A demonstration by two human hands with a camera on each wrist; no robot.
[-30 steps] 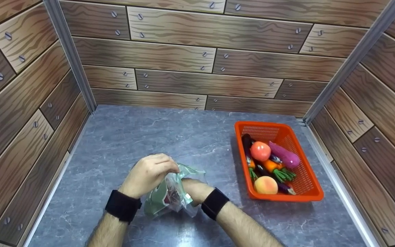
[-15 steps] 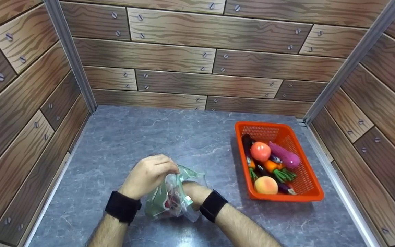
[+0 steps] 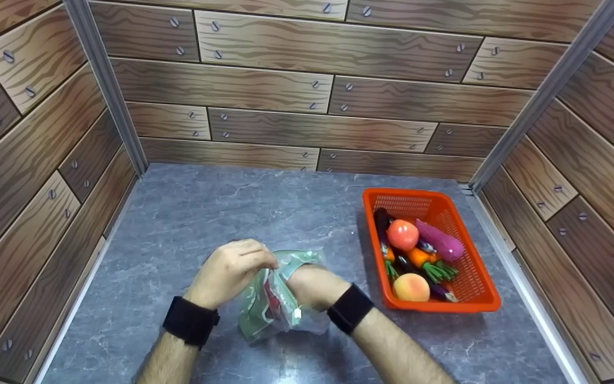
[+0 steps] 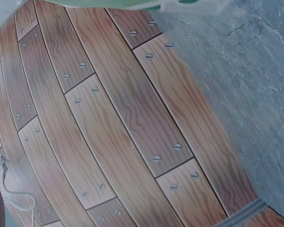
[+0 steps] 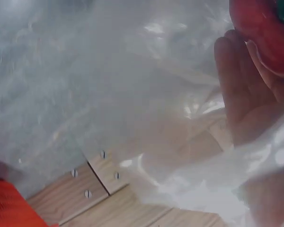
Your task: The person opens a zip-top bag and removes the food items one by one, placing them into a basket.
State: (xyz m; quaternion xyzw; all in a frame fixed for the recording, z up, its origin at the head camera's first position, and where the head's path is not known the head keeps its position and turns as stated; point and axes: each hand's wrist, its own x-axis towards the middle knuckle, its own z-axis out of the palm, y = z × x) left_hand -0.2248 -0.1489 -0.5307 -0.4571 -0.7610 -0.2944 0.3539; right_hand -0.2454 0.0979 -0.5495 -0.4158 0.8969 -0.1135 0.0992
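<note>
My left hand (image 3: 235, 269) pinches the upper edge of a clear and green zip bag (image 3: 256, 306), whose mouth gapes to the right. My right hand (image 3: 315, 285) reaches into that mouth, its fingers hidden from the head view. Through the film in the right wrist view, straight fingers (image 5: 234, 80) lie alongside a glossy red lobed vegetable (image 5: 265, 33) with a green top, like a bell pepper, fingertips right at its surface. Red also shows through the bag's side in the head view. Only a green strip of the bag shows along the left wrist view's top.
An orange-red plastic basket (image 3: 491, 290) stands at right, holding a tomato (image 3: 403, 234), a peach (image 3: 411, 288), a purple vegetable (image 3: 445, 242), carrots (image 3: 419, 257) and eggplants. Printed wood-plank walls (image 3: 264, 85) enclose the grey marbled tabletop (image 3: 205, 202).
My right hand and wrist have moved a little right and up, and the bag has shifted right with its mouth spread wider. The left hand has stayed put.
</note>
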